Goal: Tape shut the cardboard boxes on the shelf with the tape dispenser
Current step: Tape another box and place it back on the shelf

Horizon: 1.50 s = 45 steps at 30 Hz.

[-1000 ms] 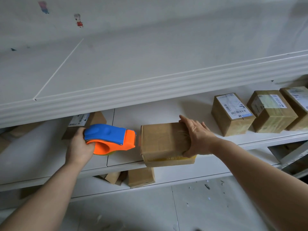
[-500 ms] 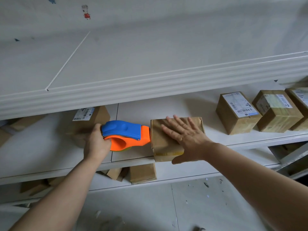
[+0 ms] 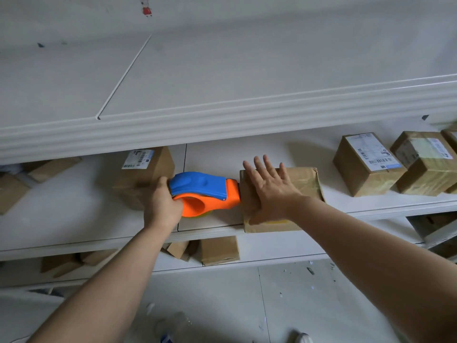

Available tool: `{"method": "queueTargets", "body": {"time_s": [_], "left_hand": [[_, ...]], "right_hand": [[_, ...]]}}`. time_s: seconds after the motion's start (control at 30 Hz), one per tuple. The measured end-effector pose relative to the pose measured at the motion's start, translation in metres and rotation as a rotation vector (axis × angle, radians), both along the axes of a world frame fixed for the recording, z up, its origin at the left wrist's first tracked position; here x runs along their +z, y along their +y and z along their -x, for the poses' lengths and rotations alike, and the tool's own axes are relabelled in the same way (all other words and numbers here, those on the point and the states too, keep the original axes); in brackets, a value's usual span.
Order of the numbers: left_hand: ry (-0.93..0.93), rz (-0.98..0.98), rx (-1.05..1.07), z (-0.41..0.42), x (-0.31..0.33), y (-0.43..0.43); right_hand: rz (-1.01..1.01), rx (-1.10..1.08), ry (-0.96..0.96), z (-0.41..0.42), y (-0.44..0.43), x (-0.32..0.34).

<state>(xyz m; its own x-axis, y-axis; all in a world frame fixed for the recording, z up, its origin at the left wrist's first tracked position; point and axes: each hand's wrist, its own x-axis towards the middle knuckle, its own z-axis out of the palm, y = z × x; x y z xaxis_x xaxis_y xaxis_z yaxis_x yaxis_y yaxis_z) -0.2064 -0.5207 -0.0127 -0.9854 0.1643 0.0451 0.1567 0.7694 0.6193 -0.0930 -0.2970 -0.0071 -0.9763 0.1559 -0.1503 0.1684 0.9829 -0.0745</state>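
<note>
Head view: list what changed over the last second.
The right hand let go of the box's end and now lies flat on top. The left hand brought the dispenser right, up against the box. The labelled boxes stayed put.

Stockroom: white shelving (image 3: 247, 115), labelled parcels (image 3: 366, 164)

On the middle shelf (image 3: 74, 219), a cardboard box (image 3: 304, 184) is sitting at the front edge, with the right hand (image 3: 269, 191) lying flat on top. The tape dispenser (image 3: 205, 193), gripped by the left hand (image 3: 163, 206), is touching its left side. A labelled box (image 3: 148, 169) is standing behind the dispenser; two labelled boxes (image 3: 366, 164) are sitting well right.
</note>
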Motion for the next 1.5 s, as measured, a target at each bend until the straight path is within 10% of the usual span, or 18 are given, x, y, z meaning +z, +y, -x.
{"method": "queueTargets", "body": {"time_s": [0.17,0.43,0.83,1.3,1.5], "left_hand": [[0.051,0.027,-0.026,-0.015,0.015,-0.011],[0.334,-0.083,-0.128,-0.04,0.068,-0.004],[0.282,0.047,-0.015,-0.014,0.077,-0.019],[0.218,0.09,-0.023,-0.02,0.05,-0.012],[0.238,0.101,-0.018,-0.016,0.054,-0.007]], "right_hand": [[-0.087,0.022,-0.009,0.006,-0.007,0.001],[0.865,-0.068,0.31,-0.03,0.019,0.005],[1.196,-0.101,0.275,-0.068,0.077,-0.017],[1.079,-0.134,0.149,-0.065,0.08,-0.01],[0.159,0.184,0.195,-0.059,0.054,0.027]]}}
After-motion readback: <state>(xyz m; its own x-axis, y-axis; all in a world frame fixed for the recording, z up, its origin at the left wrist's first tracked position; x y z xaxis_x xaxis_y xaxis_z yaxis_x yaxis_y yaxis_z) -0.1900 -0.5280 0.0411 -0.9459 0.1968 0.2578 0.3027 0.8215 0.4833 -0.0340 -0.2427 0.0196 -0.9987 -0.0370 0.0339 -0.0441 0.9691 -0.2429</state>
